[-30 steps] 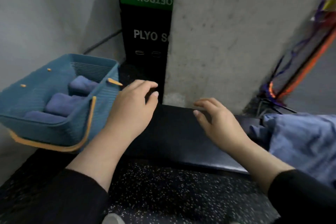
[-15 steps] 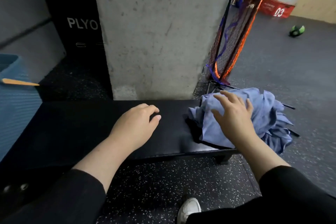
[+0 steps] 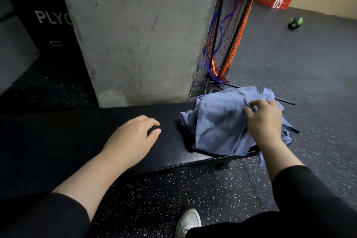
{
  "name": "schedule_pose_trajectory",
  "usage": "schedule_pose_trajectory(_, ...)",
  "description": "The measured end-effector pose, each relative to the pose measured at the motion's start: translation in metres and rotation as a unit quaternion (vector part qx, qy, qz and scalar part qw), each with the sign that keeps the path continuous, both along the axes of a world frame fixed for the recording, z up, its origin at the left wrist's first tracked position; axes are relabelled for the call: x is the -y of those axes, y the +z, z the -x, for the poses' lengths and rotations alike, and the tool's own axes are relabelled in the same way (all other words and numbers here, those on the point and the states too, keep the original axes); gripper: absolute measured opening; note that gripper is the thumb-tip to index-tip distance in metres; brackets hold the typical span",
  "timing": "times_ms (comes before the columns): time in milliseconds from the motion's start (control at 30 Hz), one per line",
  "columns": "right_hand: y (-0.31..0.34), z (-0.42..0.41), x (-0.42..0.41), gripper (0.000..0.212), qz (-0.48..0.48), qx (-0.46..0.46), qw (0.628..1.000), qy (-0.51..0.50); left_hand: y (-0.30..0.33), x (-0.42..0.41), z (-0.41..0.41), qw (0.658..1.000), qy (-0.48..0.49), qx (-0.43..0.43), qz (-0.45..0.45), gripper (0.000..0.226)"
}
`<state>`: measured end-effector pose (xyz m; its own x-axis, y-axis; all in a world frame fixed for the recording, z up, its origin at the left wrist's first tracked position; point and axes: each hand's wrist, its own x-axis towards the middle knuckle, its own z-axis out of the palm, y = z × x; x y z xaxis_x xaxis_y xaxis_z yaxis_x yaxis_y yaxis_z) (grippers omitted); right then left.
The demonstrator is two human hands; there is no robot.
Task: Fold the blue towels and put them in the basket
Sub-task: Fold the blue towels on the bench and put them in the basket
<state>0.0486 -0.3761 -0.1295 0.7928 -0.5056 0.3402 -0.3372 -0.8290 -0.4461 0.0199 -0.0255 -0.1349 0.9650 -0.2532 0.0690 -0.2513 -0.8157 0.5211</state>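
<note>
On black padded counter (image 3: 81,141), right end: crumpled heap of blue towels (image 3: 218,121) — soft, wrinkled, partly draped over the edge. Right hand (image 3: 264,120) on top of heap, fingers curled pinching the cloth. Left hand (image 3: 133,137) low over bare glossy padding, fingers loosely bent, holding nothing. Behind: rough concrete pillar (image 3: 139,35), orange-and-blue net rack (image 3: 228,31), black plyo box (image 3: 44,25). Speckled rubber floor (image 3: 193,189) — green ball (image 3: 295,23) far off.

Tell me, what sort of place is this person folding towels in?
Most likely a gym. A black box lettered "PLYO" stands left of the concrete pillar, a green and black ball lies on the speckled rubber floor, and the blue towels are heaped on a black padded bench.
</note>
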Motion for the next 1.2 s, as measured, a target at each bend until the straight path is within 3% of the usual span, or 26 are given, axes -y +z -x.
schedule_pose_trajectory(167, 0.004, 0.0, -0.006, 0.015, -0.008, 0.009, 1.0, -0.023, -0.002, 0.003, -0.002, 1.0, -0.001, -0.002, 0.009, 0.029)
schedule_pose_trajectory(300, 0.023, 0.006, -0.021, 0.01, 0.003, 0.156, 0.987, 0.04, 0.0, 0.003, -0.001, 1.0, 0.001, 0.007, 0.025, 0.028)
schedule_pose_trajectory(433, 0.04, 0.015, -0.047, 0.003, -0.146, 0.213, 0.955, 0.146, 0.003, 0.002, -0.002, 0.998, 0.009, 0.029, 0.053, 0.028)
schedule_pose_trajectory(567, 0.049, 0.018, -0.081, 0.011, -0.213, 0.238, 0.925, 0.207, 0.005, 0.003, -0.002, 0.993, 0.01, 0.035, 0.113, 0.03)
schedule_pose_trajectory(633, 0.051, 0.019, -0.104, 0.01, -0.226, 0.232, 0.91, 0.259, 0.005, 0.005, -0.003, 0.982, 0.02, 0.009, 0.189, 0.032)
schedule_pose_trajectory(700, 0.051, 0.02, -0.134, 0.008, -0.238, 0.218, 0.896, 0.305, 0.01, 0.006, -0.004, 0.945, 0.044, -0.065, 0.317, 0.035)
schedule_pose_trajectory(833, 0.04, 0.023, -0.196, 0.012, -0.285, 0.165, 0.88, 0.343, 0.025, 0.002, 0.001, 0.789, 0.075, -0.259, 0.551, 0.038)
schedule_pose_trajectory(933, 0.036, 0.023, -0.23, 0.015, -0.322, 0.124, 0.861, 0.374, 0.031, -0.013, 0.004, 0.696, 0.066, -0.309, 0.644, 0.048)
schedule_pose_trajectory(1133, 0.036, 0.026, -0.285, 0.011, -0.376, 0.047, 0.832, 0.405, 0.034, -0.055, 0.0, 0.649, 0.172, -0.28, 0.686, 0.047)
schedule_pose_trajectory(1200, 0.034, 0.029, -0.299, 0.011, -0.388, 0.022, 0.822, 0.417, 0.03, -0.068, -0.002, 0.662, 0.223, -0.236, 0.676, 0.036)
